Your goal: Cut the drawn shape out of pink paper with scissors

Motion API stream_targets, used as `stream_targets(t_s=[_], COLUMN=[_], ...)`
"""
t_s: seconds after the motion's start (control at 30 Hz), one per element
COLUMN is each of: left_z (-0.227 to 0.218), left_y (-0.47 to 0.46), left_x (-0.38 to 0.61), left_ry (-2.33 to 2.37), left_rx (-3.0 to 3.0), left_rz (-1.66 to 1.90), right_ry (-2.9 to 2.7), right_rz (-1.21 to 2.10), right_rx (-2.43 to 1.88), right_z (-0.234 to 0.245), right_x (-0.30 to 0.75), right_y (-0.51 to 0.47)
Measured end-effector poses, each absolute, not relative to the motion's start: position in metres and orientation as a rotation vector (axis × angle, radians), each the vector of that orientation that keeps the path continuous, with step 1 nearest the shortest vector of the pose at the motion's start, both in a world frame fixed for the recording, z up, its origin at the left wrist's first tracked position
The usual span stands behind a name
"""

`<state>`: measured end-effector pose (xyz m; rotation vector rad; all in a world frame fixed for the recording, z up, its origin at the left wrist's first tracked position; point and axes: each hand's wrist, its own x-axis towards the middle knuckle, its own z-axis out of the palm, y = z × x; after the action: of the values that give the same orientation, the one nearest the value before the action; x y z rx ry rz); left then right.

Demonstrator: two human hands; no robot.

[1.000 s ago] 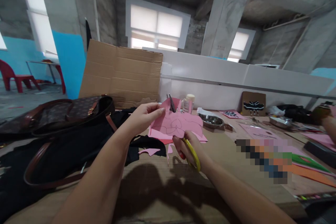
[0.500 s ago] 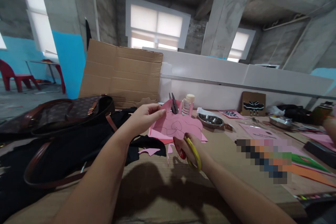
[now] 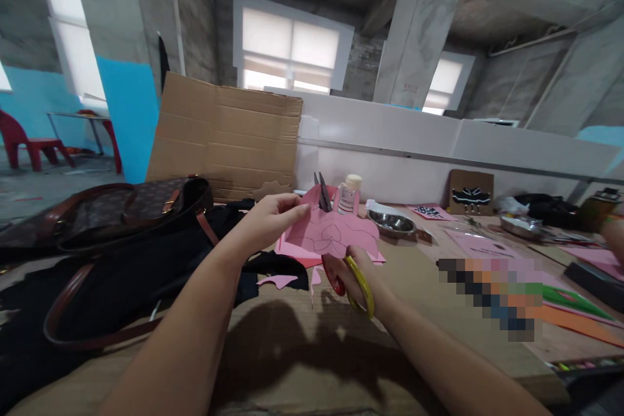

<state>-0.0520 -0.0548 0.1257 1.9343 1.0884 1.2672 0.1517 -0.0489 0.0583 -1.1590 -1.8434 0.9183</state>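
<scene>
My left hand (image 3: 270, 218) pinches the left edge of a pink paper sheet (image 3: 331, 234) with a flower outline drawn on it, held up above the table. My right hand (image 3: 353, 276) grips scissors with yellow and red handles (image 3: 361, 286); the dark blade tips (image 3: 322, 194) stick up behind the sheet's top edge. More pink paper (image 3: 292, 250) lies flat beneath, with small pink offcuts (image 3: 277, 281) beside it.
A brown handbag (image 3: 127, 208) and black cloth (image 3: 121, 273) fill the left. Leaning cardboard (image 3: 224, 133), a glue bottle (image 3: 347, 194), a steel bowl (image 3: 392, 224), and coloured paper sheets (image 3: 575, 312) lie around. Another person's hand (image 3: 615, 234) is at far right.
The scissors have advanced up through the pink sheet and the blade tips now stand higher behind its top edge. The sheet has shifted slightly.
</scene>
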Motion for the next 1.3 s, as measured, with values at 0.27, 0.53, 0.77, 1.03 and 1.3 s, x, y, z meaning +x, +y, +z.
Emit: stream_targets(t_s=[0.27,0.53,0.77,1.03,1.3], left_z=[0.122,0.123,0.124,0.122,0.121], left_y=[-0.051,-0.052,-0.052,-0.051,-0.051], left_x=[-0.055,-0.054,-0.052,-0.053,-0.055], left_ry=[1.053,1.075,1.069,1.056,1.072], left_rx=[1.922,1.930,1.899,1.907,1.941], left_rz=[1.253,1.248,1.242,1.249,1.221], right_ry=[-1.772,-1.792,-1.726,-1.737,-1.729], right_rz=[1.013,1.052,1.044,1.048,1.034], right_rx=[-1.058,-1.038,-1.107,-1.109,-1.122], right_z=[0.042,0.038,0.038,0.041,0.042], right_x=[0.155,0.157,0.155,0.155,0.154], right_y=[-0.039,-0.036,-0.037,-0.038,-0.040])
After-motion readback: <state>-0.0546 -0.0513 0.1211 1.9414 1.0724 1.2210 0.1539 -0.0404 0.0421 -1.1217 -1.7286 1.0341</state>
